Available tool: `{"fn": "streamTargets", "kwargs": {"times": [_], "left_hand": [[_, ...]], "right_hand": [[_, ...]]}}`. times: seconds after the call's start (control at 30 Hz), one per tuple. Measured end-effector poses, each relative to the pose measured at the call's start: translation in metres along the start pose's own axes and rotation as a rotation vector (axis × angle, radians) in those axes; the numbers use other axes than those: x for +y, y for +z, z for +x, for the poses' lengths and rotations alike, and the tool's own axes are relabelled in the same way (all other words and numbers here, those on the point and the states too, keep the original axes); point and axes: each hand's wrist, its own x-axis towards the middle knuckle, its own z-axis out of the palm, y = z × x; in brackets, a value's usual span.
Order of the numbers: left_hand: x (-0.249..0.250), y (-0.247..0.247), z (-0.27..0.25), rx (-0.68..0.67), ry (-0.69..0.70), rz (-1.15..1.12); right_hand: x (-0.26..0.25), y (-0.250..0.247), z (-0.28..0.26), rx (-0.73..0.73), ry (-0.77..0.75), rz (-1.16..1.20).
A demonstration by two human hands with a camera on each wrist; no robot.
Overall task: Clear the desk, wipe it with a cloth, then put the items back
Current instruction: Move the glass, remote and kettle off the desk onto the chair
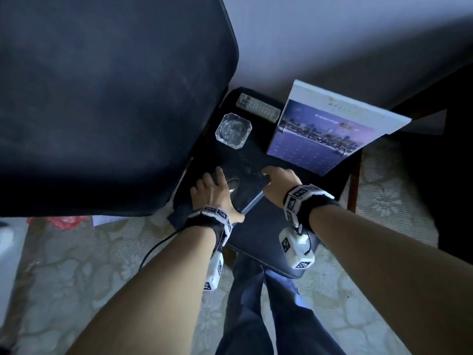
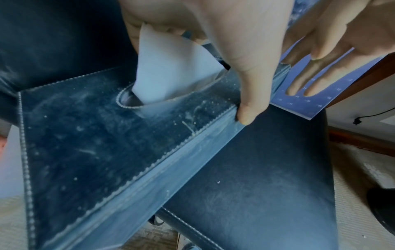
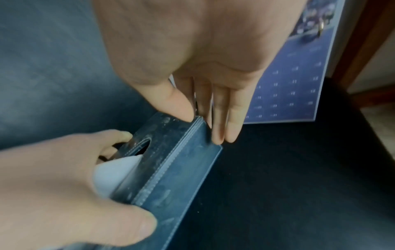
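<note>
I see both hands on a dusty dark leather tissue box (image 1: pixel 243 187) that sits on a dark padded surface (image 1: pixel 268 234). My left hand (image 1: pixel 215 193) grips the near end, thumb (image 2: pixel 250 94) curled over the stitched side edge, fingers across the top beside the oval slot where a white tissue (image 2: pixel 171 74) sticks up. My right hand (image 1: pixel 280 181) pinches the far corner, thumb on the top, fingers (image 3: pixel 226 118) straight down the end wall. Just beyond the box stands a purple desk calendar (image 1: pixel 330 129), tilted. A clear glass ashtray (image 1: pixel 233 130) and a grey remote control (image 1: pixel 258 107) lie farther back on the same surface, near a large dark cushion (image 1: pixel 102 98). I cannot tell whether the box is lifted or resting.
</note>
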Motion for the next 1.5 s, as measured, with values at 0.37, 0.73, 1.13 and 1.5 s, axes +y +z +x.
{"fn": "streamTargets", "kwargs": {"times": [0.37, 0.73, 1.13, 1.5], "left_hand": [[-0.009, 0.020, 0.042, 0.099, -0.097, -0.102], [-0.014, 0.029, 0.083, 0.126, -0.201, -0.163], [-0.013, 0.031, 0.087, 0.115, -0.224, -0.193], [0.008, -0.032, 0.027, -0.069, 0.035, -0.165]], "right_hand": [[-0.009, 0.020, 0.057, 0.076, 0.050, 0.300], [-0.030, 0.024, 0.100, 0.077, 0.051, 0.407], [-0.023, 0.025, 0.102, 0.096, 0.100, 0.446], [0.022, -0.020, 0.006, 0.100, 0.197, 0.309]]}}
